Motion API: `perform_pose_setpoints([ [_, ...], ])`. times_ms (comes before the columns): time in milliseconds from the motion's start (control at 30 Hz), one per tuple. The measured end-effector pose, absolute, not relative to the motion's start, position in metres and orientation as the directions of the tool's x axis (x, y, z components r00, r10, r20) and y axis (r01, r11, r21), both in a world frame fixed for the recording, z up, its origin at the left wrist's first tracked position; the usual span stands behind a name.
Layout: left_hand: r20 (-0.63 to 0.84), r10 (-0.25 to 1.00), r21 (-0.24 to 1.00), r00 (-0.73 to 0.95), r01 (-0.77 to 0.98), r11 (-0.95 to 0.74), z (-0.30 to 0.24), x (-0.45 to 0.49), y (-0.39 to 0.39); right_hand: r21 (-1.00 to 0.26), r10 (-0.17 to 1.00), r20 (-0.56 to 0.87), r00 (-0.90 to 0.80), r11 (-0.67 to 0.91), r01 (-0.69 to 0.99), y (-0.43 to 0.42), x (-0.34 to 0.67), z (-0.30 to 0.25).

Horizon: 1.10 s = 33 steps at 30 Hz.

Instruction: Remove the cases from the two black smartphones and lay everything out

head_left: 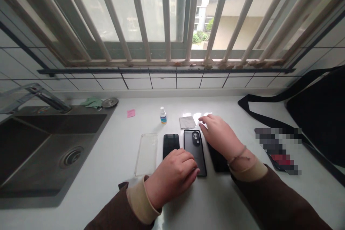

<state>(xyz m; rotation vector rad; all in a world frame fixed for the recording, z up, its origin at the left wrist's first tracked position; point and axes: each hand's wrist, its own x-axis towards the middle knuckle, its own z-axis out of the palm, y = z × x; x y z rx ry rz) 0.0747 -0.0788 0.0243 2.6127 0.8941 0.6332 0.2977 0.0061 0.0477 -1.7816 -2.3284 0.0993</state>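
Observation:
My left hand (171, 178) lies with curled fingers over the lower left edge of a black phone with a raised camera bump (195, 151), which sits face down on the white counter (107, 143). Whether that hand grips the phone, I cannot tell. To its left lie a darker flat phone (171, 145) and a clear phone case (146, 154). My right hand (219, 136) hangs with fingers spread just right of the camera-bump phone, above a third black slab (217, 161). Its fingertips are close to a small grey cloth (188, 122).
A small dropper bottle (163, 115) and a pink sticky note (130, 113) stand behind the phones. On the left are a dark sink (35, 154), a faucet (51, 99) and a green cloth (93, 102). A black bag (315, 115) and a pixelated object (277, 151) lie right; a barred window is behind.

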Motion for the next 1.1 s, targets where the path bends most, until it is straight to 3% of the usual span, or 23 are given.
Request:
perform_pose_setpoints([
  [300, 0.194, 0.551, 0.266, 0.811, 0.498, -0.826, 0.009, 0.075, -0.077, -0.120, 0.920, -0.046, -0.390, 0.383, 0.916, 0.075, 0.261, 0.032],
  [533, 0.184, 0.576, 0.245, 0.797, 0.530, -0.812, 0.005, 0.085, -0.081, -0.106, 0.920, -0.038, -0.390, 0.384, 0.917, 0.080, 0.257, 0.023],
  [667, 0.347, 0.634, 0.409, 0.691, 0.496, -0.765, 0.019, 0.078, -0.081, -0.118, 0.916, 0.046, -0.398, 0.401, 0.908, 0.067, 0.254, 0.037],
  [767, 0.542, 0.735, 0.520, 0.407, 0.525, -0.674, 0.033, 0.064, -0.074, -0.144, 0.888, 0.115, -0.444, 0.458, 0.878, 0.044, 0.248, 0.059],
  [833, 0.578, 0.797, 0.587, 0.175, 0.589, -0.556, 0.038, 0.054, -0.067, -0.205, 0.836, 0.191, -0.514, 0.546, 0.812, 0.025, 0.242, 0.075],
  [933, 0.412, 0.911, 0.796, 0.003, 0.486, -0.361, 0.038, 0.044, -0.056, -0.314, 0.752, 0.299, -0.588, 0.659, 0.683, -0.002, 0.236, 0.093],
  [1000, 0.238, 0.971, 0.914, 0.034, 0.329, -0.235, 0.036, 0.043, -0.052, -0.361, 0.719, 0.337, -0.608, 0.695, 0.622, -0.015, 0.234, 0.099],
  [1100, 0.063, 0.989, 0.989, 0.134, 0.121, -0.080, 0.033, 0.047, -0.052, -0.417, 0.717, 0.332, -0.613, 0.694, 0.587, -0.023, 0.233, 0.098],
])
